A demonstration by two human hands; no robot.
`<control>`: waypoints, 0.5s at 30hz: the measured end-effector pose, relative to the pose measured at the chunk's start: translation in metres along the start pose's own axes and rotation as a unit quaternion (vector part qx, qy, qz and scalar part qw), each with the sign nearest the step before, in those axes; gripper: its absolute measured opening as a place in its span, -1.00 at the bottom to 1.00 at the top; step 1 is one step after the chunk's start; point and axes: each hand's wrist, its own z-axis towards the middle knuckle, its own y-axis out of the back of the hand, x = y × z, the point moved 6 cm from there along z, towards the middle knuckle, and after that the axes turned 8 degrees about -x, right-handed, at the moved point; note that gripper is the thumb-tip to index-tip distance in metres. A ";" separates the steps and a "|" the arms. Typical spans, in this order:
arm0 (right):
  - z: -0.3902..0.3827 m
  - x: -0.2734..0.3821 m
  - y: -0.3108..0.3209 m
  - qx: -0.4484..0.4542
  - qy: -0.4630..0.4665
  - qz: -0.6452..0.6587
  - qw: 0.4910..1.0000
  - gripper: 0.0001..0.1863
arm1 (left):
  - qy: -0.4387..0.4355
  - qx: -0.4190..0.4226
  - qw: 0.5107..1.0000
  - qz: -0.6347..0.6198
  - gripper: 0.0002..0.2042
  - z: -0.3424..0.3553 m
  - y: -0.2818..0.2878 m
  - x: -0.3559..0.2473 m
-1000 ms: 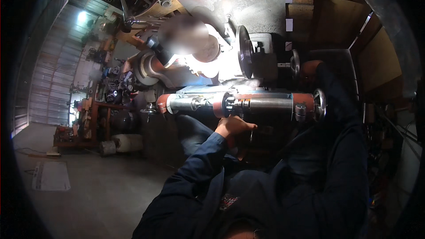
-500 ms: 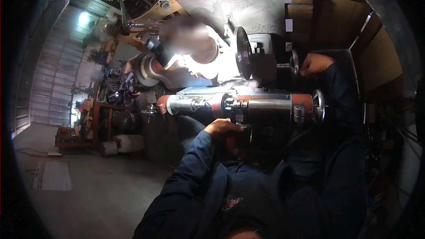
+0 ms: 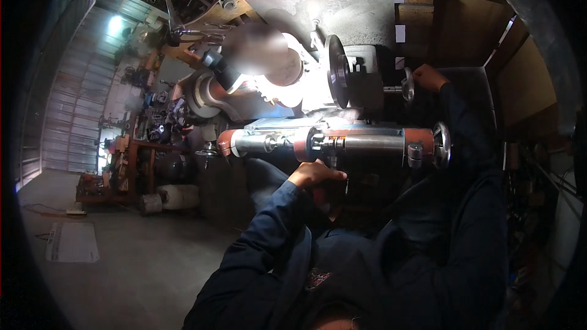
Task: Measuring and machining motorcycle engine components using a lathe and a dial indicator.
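A horizontal machine assembly [image 3: 373, 143] with a steel cylinder, red end housings and a chromed handwheel [image 3: 443, 146] lies across the view. My left hand [image 3: 315, 172] is closed on a small lever or handle below its middle red collar [image 3: 302, 144]; the grasped part is mostly hidden. Higher at the right, my right hand [image 3: 428, 77] grips the upper rim of another steel handwheel [image 3: 408, 88]. Behind the assembly a brightly lit grinding machine carries a dark disc [image 3: 338, 70]; a blurred area covers part of it.
A cluttered workbench [image 3: 137, 146] with tools and parts runs along the left, with pale cylinders [image 3: 177, 198] below it. A white board [image 3: 70, 241] lies on the floor. A lamp arm [image 3: 172, 6] rises at upper left, and a wooden panel [image 3: 523, 79] stands at the right.
My right hand has gone round the upper handwheel, now sitting higher on its rim. My left hand has shifted slightly and stays at the lever below the collar.
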 end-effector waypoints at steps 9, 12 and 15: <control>-0.030 -0.026 -0.057 0.299 0.156 -0.253 0.907 -0.77 | -0.087 -0.071 0.991 0.067 -0.29 -0.036 0.013 -0.054; -0.026 -0.022 -0.054 0.286 0.151 -0.222 0.920 -0.78 | -0.100 -0.083 0.989 0.074 -0.25 -0.031 0.012 -0.049; -0.009 -0.005 -0.033 0.114 0.186 -0.199 0.955 -0.79 | -0.213 -0.178 0.960 0.026 -0.19 -0.026 0.013 -0.046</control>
